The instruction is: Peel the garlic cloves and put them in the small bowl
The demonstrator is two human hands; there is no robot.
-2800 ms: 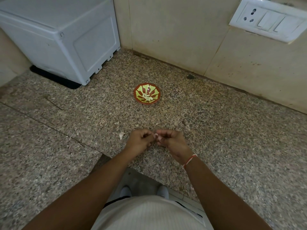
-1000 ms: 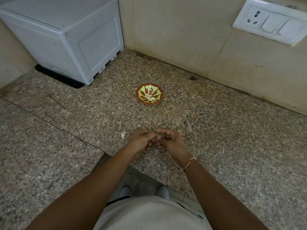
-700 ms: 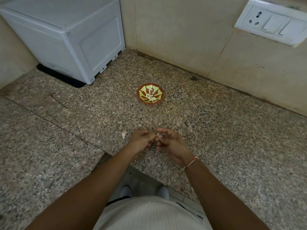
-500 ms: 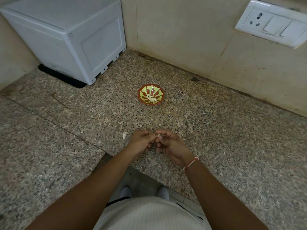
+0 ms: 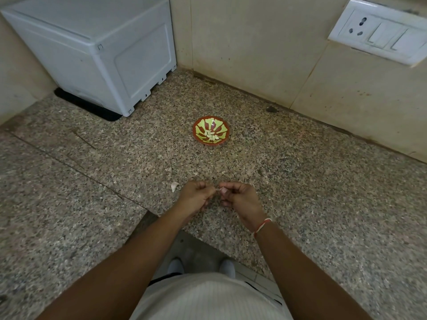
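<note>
A garlic clove (image 5: 221, 191) is pinched by the curled fingers of the right hand (image 5: 240, 197), while what looks like a bit of its skin is pinched by the left hand (image 5: 196, 197) just beside it, over the granite counter (image 5: 323, 192). The small bowl (image 5: 211, 134), holding peeled cloves (image 5: 212, 136), is set further back near the wall; a peel scrap (image 5: 175, 186) is seen left of the hands.

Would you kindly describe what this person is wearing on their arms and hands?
Both forearms are bare, with no sleeves showing. The right hand has a thin red-and-white thread band at its wrist. The left hand and its wrist carry nothing visible.
</note>
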